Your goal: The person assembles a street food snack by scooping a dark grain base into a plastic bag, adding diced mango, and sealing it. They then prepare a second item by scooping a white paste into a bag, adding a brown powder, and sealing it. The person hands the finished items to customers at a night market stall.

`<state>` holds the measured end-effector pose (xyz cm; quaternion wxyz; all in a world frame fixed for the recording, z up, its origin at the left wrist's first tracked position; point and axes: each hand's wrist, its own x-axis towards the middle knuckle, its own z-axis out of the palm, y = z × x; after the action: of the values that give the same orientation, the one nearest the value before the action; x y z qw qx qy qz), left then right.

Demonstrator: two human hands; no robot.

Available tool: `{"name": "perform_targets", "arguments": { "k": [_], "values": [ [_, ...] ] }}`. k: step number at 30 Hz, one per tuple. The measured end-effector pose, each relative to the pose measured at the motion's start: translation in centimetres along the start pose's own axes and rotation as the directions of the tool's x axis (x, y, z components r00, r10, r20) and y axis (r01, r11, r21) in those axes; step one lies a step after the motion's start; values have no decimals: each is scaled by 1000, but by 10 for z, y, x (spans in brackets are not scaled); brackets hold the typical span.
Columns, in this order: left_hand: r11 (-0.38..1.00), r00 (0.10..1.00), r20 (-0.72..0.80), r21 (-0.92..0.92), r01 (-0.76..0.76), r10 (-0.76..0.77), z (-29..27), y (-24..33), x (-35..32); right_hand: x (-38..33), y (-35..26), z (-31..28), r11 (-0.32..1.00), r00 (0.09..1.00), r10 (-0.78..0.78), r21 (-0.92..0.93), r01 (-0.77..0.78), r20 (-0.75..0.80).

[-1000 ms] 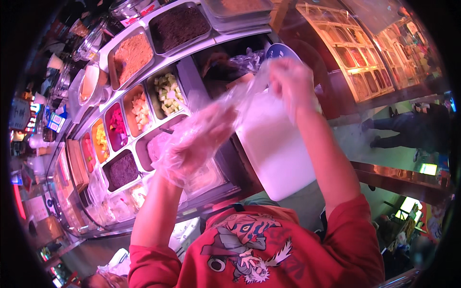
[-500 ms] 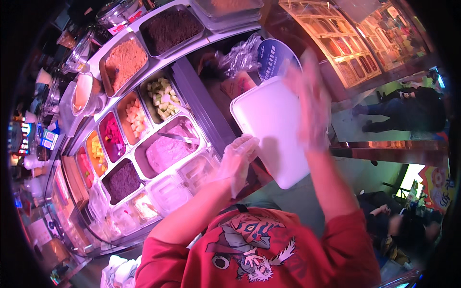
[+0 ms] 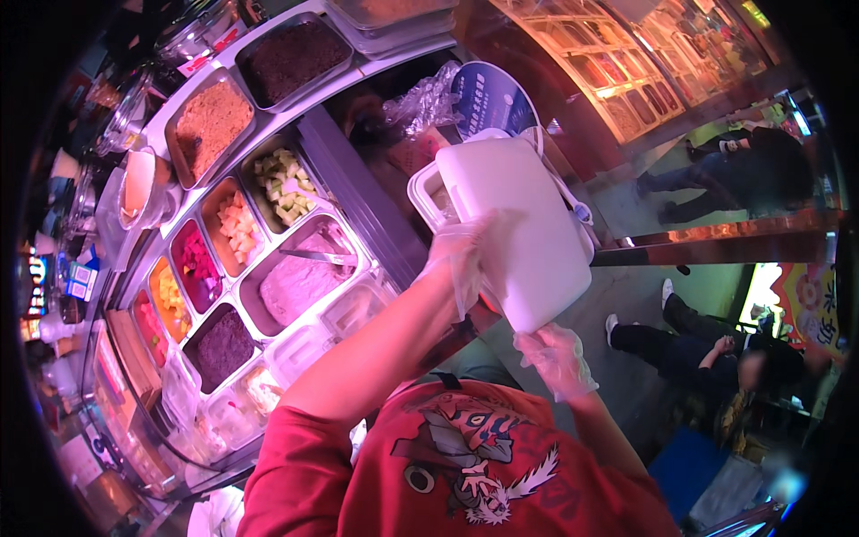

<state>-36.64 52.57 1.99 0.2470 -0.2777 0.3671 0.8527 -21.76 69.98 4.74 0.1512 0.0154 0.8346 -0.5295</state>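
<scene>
A white rectangular plastic lid (image 3: 528, 237) sits askew over a white container (image 3: 422, 192), whose far left corner shows from beneath it. My left hand (image 3: 461, 255), in a clear plastic glove, grips the lid's left edge; some of its fingers are hidden. My right hand (image 3: 559, 358), gloved the same way, pinches the lid's near corner. What lies inside the container is mostly covered. Close behind the lid stand a blue round printed sign (image 3: 497, 98) and a crumpled clear plastic bag (image 3: 425, 103).
On my left, a counter holds metal pans of diced green fruit (image 3: 284, 186), purple mash (image 3: 307, 282) with a utensil in it, dark purple grains (image 3: 224, 347) and brown crumbs (image 3: 212, 121). A metal rail (image 3: 716, 242) runs to the right. People stand beyond it.
My right hand has come from the lid's far right side to its near corner. My left hand has moved onto the lid's left edge. The lid has shifted, uncovering the container's corner.
</scene>
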Motion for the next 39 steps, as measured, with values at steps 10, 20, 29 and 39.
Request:
{"name": "perform_targets", "arguments": {
  "k": [10,20,29,39],
  "values": [
    [960,964,-50,-89,-264,261,50,98,-7,87,28,-38,717,790,-598,-530,453,-134],
    [935,922,-260,-135,-327,285,-25,4,156,178,77,-25,342,829,-262,-755,559,495],
    [591,719,98,498,-634,688,-8,-14,41,226,94,10,353,812,-407,-748,562,419],
    [-271,568,190,961,61,801,-10,-71,130,235,69,41,296,685,-515,-643,706,516]
  ]
}}
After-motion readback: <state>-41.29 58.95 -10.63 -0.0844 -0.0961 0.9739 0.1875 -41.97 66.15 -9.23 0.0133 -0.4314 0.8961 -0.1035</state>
